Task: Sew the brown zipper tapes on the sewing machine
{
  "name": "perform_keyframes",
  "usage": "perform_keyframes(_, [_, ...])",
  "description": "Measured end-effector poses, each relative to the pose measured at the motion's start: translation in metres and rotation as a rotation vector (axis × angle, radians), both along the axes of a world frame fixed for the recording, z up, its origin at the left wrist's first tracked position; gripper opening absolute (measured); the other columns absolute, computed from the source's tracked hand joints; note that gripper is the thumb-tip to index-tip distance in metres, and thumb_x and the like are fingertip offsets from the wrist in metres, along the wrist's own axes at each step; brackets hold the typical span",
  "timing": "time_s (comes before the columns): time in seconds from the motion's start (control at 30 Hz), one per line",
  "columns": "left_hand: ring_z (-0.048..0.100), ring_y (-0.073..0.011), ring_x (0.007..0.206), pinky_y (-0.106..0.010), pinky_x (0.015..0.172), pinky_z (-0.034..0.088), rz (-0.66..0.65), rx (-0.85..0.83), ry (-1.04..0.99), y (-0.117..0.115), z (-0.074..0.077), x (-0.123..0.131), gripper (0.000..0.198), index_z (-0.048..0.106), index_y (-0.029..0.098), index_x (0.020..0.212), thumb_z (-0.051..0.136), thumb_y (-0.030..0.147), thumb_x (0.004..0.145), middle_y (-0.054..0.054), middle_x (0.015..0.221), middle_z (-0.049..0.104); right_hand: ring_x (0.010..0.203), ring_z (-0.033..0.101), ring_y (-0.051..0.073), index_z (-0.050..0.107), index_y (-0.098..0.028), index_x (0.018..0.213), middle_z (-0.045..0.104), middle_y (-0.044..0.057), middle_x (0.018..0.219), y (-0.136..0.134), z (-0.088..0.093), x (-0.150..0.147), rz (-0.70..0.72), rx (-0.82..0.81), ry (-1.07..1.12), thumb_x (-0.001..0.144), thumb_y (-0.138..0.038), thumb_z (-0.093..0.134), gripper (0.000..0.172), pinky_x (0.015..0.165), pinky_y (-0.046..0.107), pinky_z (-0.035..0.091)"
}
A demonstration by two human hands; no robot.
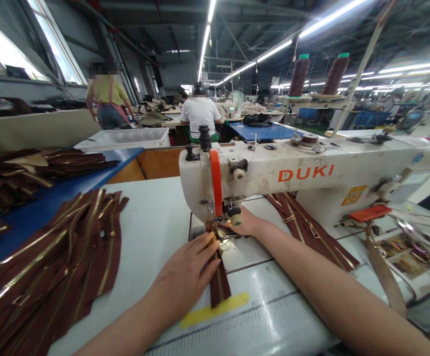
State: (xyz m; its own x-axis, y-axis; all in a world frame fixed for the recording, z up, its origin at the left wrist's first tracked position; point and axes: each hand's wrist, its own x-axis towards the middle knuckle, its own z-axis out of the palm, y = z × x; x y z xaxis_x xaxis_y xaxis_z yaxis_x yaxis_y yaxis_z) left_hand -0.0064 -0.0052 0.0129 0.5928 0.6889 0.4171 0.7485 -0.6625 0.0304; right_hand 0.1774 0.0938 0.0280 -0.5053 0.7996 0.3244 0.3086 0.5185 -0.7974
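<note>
A white DUKI sewing machine (304,178) stands on the pale table (151,222). A brown zipper strip (218,282) with a gold-coloured middle line runs from the needle area toward me. My left hand (185,272) lies flat on this strip, fingers stretched toward the presser foot. My right hand (246,222) reaches under the machine arm beside the needle; its fingers are hidden behind the machine head. A yellow tape mark (215,309) sits at the strip's near end.
A heap of brown zippers (52,267) lies at the left, more on a blue bench (37,178). Further zippers (311,232) trail under the machine at the right. Two thread cones (317,74) stand above. Two people work at the back beside a white bin (126,138).
</note>
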Motion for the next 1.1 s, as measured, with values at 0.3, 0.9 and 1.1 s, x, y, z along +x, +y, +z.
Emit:
perform_keyframes(0.3, [0.055, -0.0238, 0.117, -0.041, 0.099, 0.046, 0.017, -0.038, 0.008, -0.010, 0.005, 0.002, 0.033, 0.061, 0.018, 0.117, 0.043, 0.032, 0.093, -0.010, 0.126, 0.060, 0.080, 0.064, 0.019, 0.069, -0.018, 0.082, 0.071, 0.002, 0.082, -0.006, -0.003, 0.001, 0.002, 0.012, -0.042, 0.078, -0.032, 0.063, 0.015, 0.077, 0.029, 0.051])
perform_keyframes(0.9, [0.057, -0.0225, 0.115, -0.039, 0.098, 0.047, 0.042, 0.001, -0.011, -0.011, 0.002, 0.003, 0.032, 0.060, 0.018, 0.118, 0.044, 0.030, 0.093, -0.011, 0.123, 0.062, 0.085, 0.054, 0.020, 0.068, -0.019, 0.092, 0.064, 0.006, 0.083, -0.099, -0.008, 0.019, -0.144, 0.388, -0.221, 0.087, -0.014, 0.053, 0.017, 0.077, 0.032, 0.046])
perform_keyframes(1.1, [0.058, -0.0246, 0.112, -0.040, 0.096, 0.049, 0.042, -0.002, 0.016, -0.011, 0.003, 0.003, 0.031, 0.062, 0.015, 0.115, 0.046, 0.028, 0.092, -0.013, 0.121, 0.063, 0.088, 0.053, 0.020, 0.068, -0.018, 0.092, 0.063, 0.007, 0.086, -0.103, -0.007, 0.013, -0.107, 0.390, -0.334, 0.089, -0.015, 0.052, 0.016, 0.080, 0.033, 0.047])
